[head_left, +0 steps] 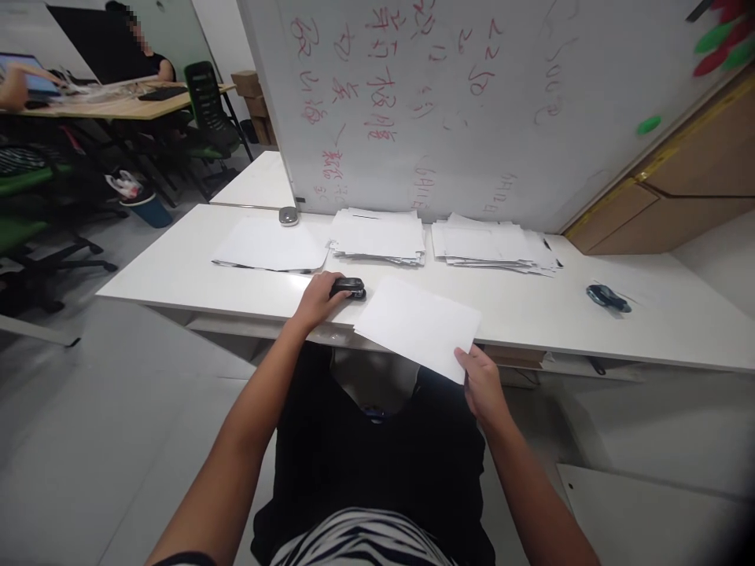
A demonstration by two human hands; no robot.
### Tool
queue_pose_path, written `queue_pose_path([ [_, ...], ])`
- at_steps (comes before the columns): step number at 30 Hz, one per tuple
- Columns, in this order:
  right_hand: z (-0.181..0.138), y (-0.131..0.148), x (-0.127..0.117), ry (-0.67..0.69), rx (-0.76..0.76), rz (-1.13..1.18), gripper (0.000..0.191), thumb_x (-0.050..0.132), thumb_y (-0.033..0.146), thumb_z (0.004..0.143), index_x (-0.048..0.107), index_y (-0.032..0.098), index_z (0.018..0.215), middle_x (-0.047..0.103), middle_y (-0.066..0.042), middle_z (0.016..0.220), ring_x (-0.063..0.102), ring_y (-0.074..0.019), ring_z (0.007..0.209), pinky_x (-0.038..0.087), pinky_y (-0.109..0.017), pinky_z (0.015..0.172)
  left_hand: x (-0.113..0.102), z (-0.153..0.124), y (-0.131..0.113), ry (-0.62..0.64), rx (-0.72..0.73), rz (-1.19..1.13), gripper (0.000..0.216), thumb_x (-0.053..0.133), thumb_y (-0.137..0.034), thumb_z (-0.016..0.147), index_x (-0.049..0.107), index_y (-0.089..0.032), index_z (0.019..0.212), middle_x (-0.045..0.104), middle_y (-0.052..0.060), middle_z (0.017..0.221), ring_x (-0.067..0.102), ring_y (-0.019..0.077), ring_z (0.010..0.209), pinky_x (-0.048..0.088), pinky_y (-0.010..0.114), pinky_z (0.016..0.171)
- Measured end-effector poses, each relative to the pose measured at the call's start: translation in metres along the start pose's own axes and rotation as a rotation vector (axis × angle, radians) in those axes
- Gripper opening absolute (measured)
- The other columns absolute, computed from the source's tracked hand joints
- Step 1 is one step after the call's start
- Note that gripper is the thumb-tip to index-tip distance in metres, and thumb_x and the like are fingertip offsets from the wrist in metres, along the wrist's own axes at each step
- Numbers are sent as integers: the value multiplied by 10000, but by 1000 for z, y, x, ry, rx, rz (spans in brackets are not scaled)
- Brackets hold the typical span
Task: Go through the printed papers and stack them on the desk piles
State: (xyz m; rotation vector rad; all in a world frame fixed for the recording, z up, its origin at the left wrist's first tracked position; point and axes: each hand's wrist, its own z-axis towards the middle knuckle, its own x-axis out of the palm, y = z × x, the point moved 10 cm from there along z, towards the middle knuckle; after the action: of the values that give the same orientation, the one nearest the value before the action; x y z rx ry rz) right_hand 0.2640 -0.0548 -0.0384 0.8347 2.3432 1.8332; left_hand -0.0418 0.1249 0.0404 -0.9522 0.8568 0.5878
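Note:
My left hand (319,300) is wrapped around a black stapler (349,286) near the front edge of the white table. My right hand (482,381) pinches the near right corner of a white sheet of paper (420,322), thumb on top. The sheet lies tilted over the table's front edge, its left side close to the stapler's nose but apart from it. Whether it is one sheet or a few together I cannot tell. Behind them are a left paper pile (377,234), a right paper pile (487,241) and, farther left, a low spread of paper (268,242).
A whiteboard (413,102) with red writing rises behind the table (153,263). A small grey rounded object (289,216) sits at the back left, a dark blue object (608,298) at the right. Cardboard boxes (661,220) stand back right. Other people sit at a far desk (147,106).

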Motion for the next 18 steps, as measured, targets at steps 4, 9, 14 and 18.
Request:
queue_pose_path([
  [4, 13, -4, 30, 99, -26, -70, 473, 791, 467, 660, 710, 170, 1018, 756, -80, 984, 699, -273, 910, 535, -441, 873, 4, -3, -4, 32, 14, -16, 379, 554, -406, 881, 566, -196, 1196, 630, 79, 1109, 536, 243, 1020, 419, 365, 919],
  [9, 24, -13, 65, 258, -15, -133, 496, 760, 500, 706, 704, 174, 1075, 747, -85, 1037, 688, -273, 958, 513, -445, 915, -1, -8, -11, 37, 33, -121, 426, 605, -436, 838, 586, -199, 1192, 636, 77, 1173, 551, 235, 1095, 411, 359, 971],
  [14, 26, -20, 71, 286, 6, -151, 505, 758, 515, 710, 701, 181, 1084, 742, -89, 1054, 684, -274, 976, 498, -440, 929, -24, 3, -16, -76, -93, -227, 392, 484, -477, 916, 573, -231, 1208, 642, 59, 1223, 558, 215, 1171, 364, 383, 1050],
  [18, 27, -24, 64, 256, 27, -144, 510, 767, 521, 698, 705, 181, 1073, 743, -92, 1045, 685, -276, 964, 509, -432, 905, -31, 32, -30, -211, -100, -143, 350, 456, -430, 939, 588, -194, 1160, 685, 71, 1073, 612, 221, 1025, 409, 394, 978],
])
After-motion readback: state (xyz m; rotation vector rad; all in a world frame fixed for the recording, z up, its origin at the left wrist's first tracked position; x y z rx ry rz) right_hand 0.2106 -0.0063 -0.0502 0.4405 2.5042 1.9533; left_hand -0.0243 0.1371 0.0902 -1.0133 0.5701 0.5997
